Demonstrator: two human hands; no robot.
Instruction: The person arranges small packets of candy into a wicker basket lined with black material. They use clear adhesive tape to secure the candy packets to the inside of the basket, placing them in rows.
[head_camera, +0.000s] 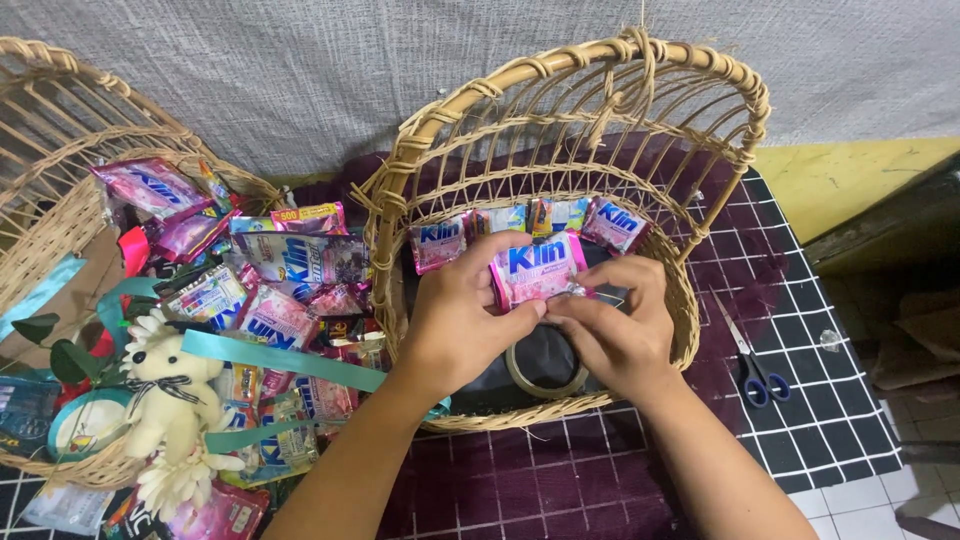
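Fingers (520, 262) of both hands are pinching a pink plastic detergent sachet (537, 268) above a roll of clear tape (545, 375) inside the woven rattan basket (570, 130).

You work under soft, even light from overhead; it leaves only a weak shadow inside the wicker basket (560, 130), which stays sharp. Left of the basket, the glossy sachets (290, 270) throw small glints. Right of it, the far corner falls dim. Toward the frame's edges beyond the basket, lines bow slightly.
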